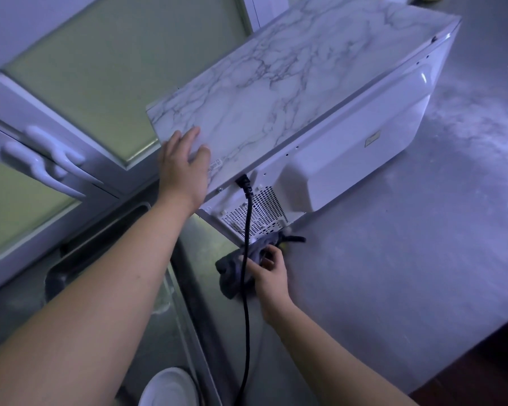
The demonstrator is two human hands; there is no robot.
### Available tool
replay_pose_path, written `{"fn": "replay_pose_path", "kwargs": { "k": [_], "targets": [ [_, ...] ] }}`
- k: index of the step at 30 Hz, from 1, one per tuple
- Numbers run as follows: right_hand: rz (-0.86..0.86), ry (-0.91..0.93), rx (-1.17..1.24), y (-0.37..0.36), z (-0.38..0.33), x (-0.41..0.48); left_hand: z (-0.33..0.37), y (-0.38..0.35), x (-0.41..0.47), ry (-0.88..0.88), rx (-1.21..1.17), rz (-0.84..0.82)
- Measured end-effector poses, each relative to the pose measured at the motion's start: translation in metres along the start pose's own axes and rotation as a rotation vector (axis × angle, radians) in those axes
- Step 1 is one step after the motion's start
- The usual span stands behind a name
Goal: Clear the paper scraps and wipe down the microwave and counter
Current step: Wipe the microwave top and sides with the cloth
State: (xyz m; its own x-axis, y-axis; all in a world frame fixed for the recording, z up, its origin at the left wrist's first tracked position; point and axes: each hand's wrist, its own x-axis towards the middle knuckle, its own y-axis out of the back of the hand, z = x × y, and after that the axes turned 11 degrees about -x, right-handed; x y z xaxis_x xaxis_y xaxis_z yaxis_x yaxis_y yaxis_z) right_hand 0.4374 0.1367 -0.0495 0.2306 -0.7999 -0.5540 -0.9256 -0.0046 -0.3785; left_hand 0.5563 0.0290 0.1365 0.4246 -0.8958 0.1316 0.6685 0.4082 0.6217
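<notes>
Microwave (276,92) fills the frame's centre on the steel bench (393,273), rear panel toward the camera. Left grip (182,168) rests released, fingers flat on its marbled top. Right grip (269,273) clutches a dark cloth (232,276) at its lower corner, lower centre, beside the black cord (247,230).

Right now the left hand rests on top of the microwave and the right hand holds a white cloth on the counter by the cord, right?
No: the head view shows the cloth is dark grey, not white. Otherwise yes: the left hand rests on the microwave, and the right hand holds the cloth on the counter by the cord.
</notes>
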Motion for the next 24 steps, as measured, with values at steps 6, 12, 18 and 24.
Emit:
{"fn": "replay_pose_path", "kwargs": {
  "k": [6, 12, 18, 24],
  "targets": [
    [0.121, -0.082, -0.154, 0.003, -0.011, 0.003, -0.002, 0.001, 0.000, 0.002, -0.026, 0.001],
    [0.163, -0.016, -0.181, 0.052, -0.025, -0.040, 0.000, 0.002, 0.001, 0.010, 0.007, -0.016],
    [0.142, 0.103, -0.361, 0.115, -0.069, -0.092, 0.002, 0.000, 0.008, -0.004, 0.033, -0.019],
    [0.195, -0.005, -0.841, 0.141, -0.075, -0.095, 0.003, -0.003, 0.009, 0.002, 0.085, -0.050]
  ]
}}
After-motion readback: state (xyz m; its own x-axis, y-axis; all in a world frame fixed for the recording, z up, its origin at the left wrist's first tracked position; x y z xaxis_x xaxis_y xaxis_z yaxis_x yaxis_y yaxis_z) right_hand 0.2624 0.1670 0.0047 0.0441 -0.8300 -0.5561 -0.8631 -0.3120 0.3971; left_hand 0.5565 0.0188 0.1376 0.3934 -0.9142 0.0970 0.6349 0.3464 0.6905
